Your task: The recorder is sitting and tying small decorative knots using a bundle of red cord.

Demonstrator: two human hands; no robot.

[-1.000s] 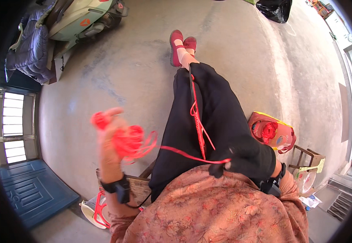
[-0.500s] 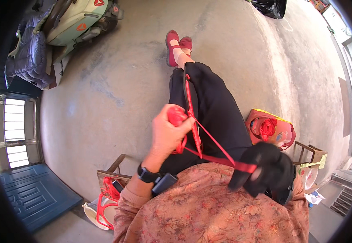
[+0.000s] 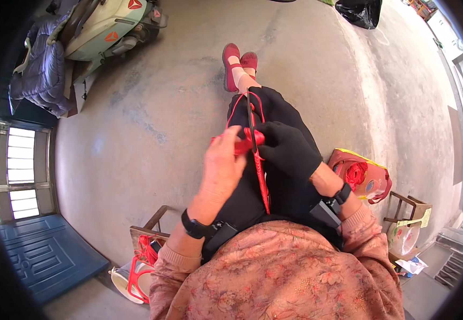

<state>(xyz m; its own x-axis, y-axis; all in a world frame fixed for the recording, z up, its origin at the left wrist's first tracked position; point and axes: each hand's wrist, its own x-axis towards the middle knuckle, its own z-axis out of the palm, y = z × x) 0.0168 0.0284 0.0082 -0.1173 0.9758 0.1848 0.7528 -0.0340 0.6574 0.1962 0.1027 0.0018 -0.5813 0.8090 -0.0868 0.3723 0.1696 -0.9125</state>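
A slim dark bar wound with red ribbon (image 3: 262, 184) lies lengthwise over my lap, between my black-trousered thighs. My bare left hand (image 3: 222, 162) is closed on a bundle of red ribbon (image 3: 244, 145) at the bar's left side, its fingertips slightly blurred. From the right, my black-gloved right hand (image 3: 290, 152) reaches the same bundle, thumb and fingers bent against it where it meets the bar. The gloved fingertips are partly hidden. Thin slack loops of ribbon arch around the bar's far end, near my knees.
At my right stands a red bag (image 3: 378, 184) with a yellow rim and a red ribbon coil (image 3: 356, 173). Beyond it is a wooden stool (image 3: 421, 207). Red ribbon (image 3: 145, 250) hangs by another wooden seat on my left. A scooter (image 3: 106, 32) stands far left.
My right hand has come from the lower right up to the bar and the bundle. The ribbon it held taut is now slack, looping at the far end. My left hand stays by the bar.
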